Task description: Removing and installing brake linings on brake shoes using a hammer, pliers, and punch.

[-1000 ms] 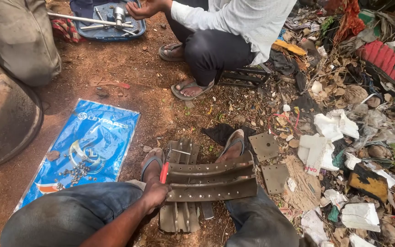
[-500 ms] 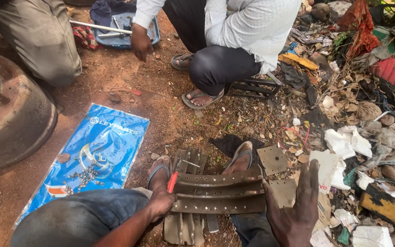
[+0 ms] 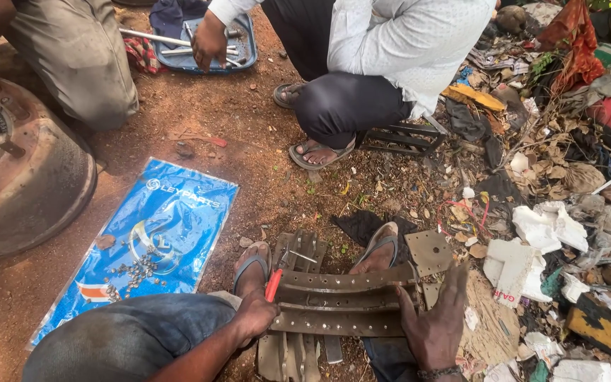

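Note:
A curved metal brake shoe [image 3: 341, 304] with rows of holes lies across my lap, between my feet in sandals. My left hand [image 3: 256, 315] grips its left end together with a red-handled tool [image 3: 273, 284]. My right hand [image 3: 436, 322] rests on the shoe's right end, fingers spread over it. Under the shoe lie more curved brake parts [image 3: 298, 255] on the dirt.
A blue plastic bag [image 3: 143, 244] with several small rivets lies to my left. A large rusty brake drum [image 3: 15, 170] stands far left. A squatting person in a white shirt [image 3: 390, 42] reaches into a blue tray [image 3: 242, 49] of tools. Litter and paper [image 3: 539, 247] cover the right.
The view has tilted down and closer. My right hand has come in and settled on the brake shoe's right end. The other person's hand moved down into the tool tray.

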